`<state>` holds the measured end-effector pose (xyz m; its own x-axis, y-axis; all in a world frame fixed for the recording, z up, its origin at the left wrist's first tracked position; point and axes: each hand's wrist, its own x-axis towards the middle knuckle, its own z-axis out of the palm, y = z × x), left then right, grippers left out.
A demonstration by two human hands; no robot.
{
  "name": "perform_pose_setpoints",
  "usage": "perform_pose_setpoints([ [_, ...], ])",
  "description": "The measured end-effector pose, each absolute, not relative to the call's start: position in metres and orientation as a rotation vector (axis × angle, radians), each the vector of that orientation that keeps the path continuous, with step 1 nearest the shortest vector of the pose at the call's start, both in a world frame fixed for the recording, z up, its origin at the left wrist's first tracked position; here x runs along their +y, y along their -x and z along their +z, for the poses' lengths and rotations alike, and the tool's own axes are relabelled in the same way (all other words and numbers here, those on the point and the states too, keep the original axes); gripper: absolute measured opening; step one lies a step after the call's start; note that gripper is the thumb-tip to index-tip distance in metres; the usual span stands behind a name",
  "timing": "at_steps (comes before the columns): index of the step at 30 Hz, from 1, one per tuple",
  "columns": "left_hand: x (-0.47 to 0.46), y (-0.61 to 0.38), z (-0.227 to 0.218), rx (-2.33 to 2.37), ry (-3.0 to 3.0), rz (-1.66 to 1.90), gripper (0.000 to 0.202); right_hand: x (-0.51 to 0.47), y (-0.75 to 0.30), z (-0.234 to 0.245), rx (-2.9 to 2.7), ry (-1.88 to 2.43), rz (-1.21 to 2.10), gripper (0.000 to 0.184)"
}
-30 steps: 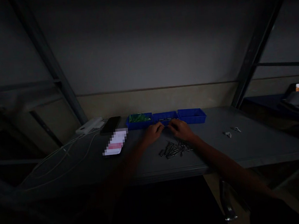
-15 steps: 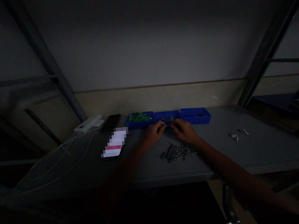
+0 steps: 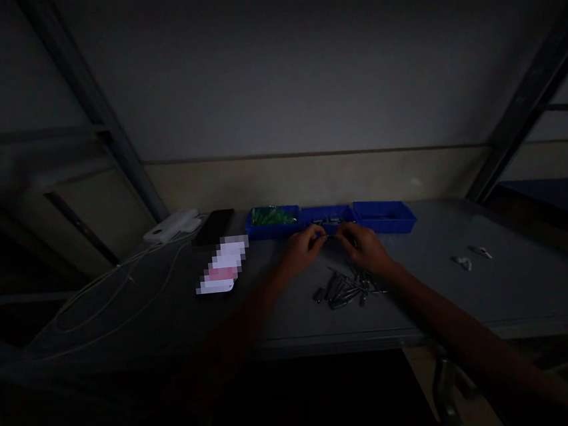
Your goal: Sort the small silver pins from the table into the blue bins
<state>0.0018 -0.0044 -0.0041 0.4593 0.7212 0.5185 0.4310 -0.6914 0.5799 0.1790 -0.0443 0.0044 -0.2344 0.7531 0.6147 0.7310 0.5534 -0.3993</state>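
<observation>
My left hand (image 3: 308, 245) and my right hand (image 3: 362, 242) face each other just in front of the middle blue bin (image 3: 327, 212). Both are closed in a pinch on a small thin piece (image 3: 331, 236) held between them; it is too dark and small to name. Small metal parts lie in the middle bin. Below the right hand a loose pile of slim metal parts (image 3: 344, 291) is spread on the grey table (image 3: 274, 314). Green pieces in clear wrapping (image 3: 271, 215) fill the left blue bin (image 3: 254, 232).
A third blue bin (image 3: 385, 224) stands at the right of the row. To the left are a lit phone (image 3: 224, 269), a dark flat device (image 3: 215, 226), a white power strip (image 3: 169, 226) and loose cables (image 3: 129, 271). Small white items (image 3: 463, 262) lie on the right.
The view has shifted a little, so the table's things sit slightly further right. My hands keep their pinch, with slightly more of the thin piece showing between them.
</observation>
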Motion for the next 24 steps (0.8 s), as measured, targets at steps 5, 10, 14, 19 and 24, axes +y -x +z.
perform_pose_setpoints([
  [5,-0.0039,-0.0031,-0.0062,0.95,-2.322,1.079,0.018,-0.0446,-0.1786,0.005,-1.984,1.198,0.076,0.014],
  [10,-0.0033,-0.0028,-0.008,0.935,-2.291,1.04,0.019,-0.0455,-0.1791,0.0066,-1.982,1.229,0.09,0.013],
  [14,-0.0027,-0.0043,-0.0108,0.922,-2.28,1.021,0.02,-0.046,-0.1792,0.0066,-1.978,1.24,0.084,0.013],
  [19,-0.0018,-0.0055,-0.0134,0.95,-2.236,1.072,0.021,-0.0473,-0.1775,0.0075,-1.959,1.251,0.109,0.015],
  [24,-0.0014,-0.0054,-0.0136,0.944,-2.211,1.066,0.017,-0.047,-0.1784,0.0097,-1.974,1.27,0.177,0.015],
])
